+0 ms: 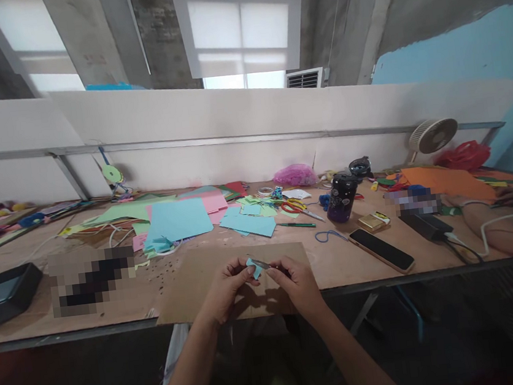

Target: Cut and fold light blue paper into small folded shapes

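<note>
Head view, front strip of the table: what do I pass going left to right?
black box → left hand → blue paper scrap → right hand → phone → black adapter → another person's forearm

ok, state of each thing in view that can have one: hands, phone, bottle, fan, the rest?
left hand: pinched shut on blue paper scrap
right hand: shut on thin dark tool, tip at the scrap
cardboard sheet: lying flat, under both hands
phone: flat, screen dark
black bottle: upright
red-handled scissors: lying flat, unheld
fan: upright; running or not, cannot tell
</note>
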`<state>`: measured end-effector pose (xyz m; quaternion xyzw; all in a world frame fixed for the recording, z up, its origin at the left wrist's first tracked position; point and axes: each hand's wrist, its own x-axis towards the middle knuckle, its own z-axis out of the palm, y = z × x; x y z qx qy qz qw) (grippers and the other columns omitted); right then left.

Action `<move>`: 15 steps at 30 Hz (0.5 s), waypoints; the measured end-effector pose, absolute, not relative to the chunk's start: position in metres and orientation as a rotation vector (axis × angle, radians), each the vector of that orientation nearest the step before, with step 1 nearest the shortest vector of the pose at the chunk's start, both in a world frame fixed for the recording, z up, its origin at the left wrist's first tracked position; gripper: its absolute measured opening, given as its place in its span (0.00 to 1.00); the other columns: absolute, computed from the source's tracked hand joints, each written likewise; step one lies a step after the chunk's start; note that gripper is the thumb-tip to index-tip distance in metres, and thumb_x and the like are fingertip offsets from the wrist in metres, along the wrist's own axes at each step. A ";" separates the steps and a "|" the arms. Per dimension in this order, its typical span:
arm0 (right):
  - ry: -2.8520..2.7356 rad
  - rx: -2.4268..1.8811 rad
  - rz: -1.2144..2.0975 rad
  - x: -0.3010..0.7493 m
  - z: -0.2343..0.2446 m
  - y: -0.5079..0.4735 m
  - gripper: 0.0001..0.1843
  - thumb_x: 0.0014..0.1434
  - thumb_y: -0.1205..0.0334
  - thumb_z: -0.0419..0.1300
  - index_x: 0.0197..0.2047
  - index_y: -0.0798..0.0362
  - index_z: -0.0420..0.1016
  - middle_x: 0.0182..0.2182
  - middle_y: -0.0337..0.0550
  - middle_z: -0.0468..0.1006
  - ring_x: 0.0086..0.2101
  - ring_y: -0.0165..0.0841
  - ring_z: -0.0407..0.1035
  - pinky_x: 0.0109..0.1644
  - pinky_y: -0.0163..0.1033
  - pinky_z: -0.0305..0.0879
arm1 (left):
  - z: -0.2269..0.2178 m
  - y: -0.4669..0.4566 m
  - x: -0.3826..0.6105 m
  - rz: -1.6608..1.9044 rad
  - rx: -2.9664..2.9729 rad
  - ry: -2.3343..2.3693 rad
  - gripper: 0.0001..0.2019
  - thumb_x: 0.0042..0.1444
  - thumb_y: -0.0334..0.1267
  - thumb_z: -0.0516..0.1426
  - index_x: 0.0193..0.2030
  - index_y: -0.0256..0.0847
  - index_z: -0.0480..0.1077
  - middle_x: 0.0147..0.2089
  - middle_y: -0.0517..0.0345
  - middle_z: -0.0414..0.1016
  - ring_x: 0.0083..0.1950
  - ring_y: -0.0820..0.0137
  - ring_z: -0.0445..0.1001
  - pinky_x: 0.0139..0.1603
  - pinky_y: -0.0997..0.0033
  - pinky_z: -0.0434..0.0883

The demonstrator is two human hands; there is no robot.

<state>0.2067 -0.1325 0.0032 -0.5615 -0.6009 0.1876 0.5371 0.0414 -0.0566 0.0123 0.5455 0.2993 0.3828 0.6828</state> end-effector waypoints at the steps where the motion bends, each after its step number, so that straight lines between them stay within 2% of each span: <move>1: -1.431 -1.336 0.449 0.207 0.004 -0.133 0.13 0.61 0.53 0.56 0.37 0.53 0.77 0.28 0.39 0.75 0.29 0.32 0.67 0.33 0.34 0.59 | 0.012 -0.057 0.041 0.859 1.226 0.671 0.11 0.46 0.43 0.67 0.30 0.39 0.74 0.26 0.61 0.72 0.27 0.74 0.71 0.27 0.78 0.68; 9: -1.429 -1.329 0.436 0.206 0.004 -0.133 0.13 0.62 0.53 0.56 0.35 0.52 0.76 0.27 0.38 0.74 0.29 0.32 0.67 0.33 0.34 0.58 | 0.010 -0.057 0.041 0.818 1.231 0.667 0.12 0.48 0.44 0.66 0.32 0.40 0.73 0.24 0.61 0.72 0.27 0.73 0.71 0.27 0.77 0.68; 15: -1.341 -1.323 0.478 0.209 0.003 -0.131 0.15 0.62 0.52 0.55 0.36 0.53 0.75 0.29 0.39 0.76 0.31 0.33 0.68 0.34 0.34 0.60 | 0.010 -0.055 0.040 0.887 1.262 0.627 0.10 0.49 0.42 0.65 0.30 0.38 0.74 0.27 0.61 0.71 0.28 0.76 0.71 0.29 0.80 0.68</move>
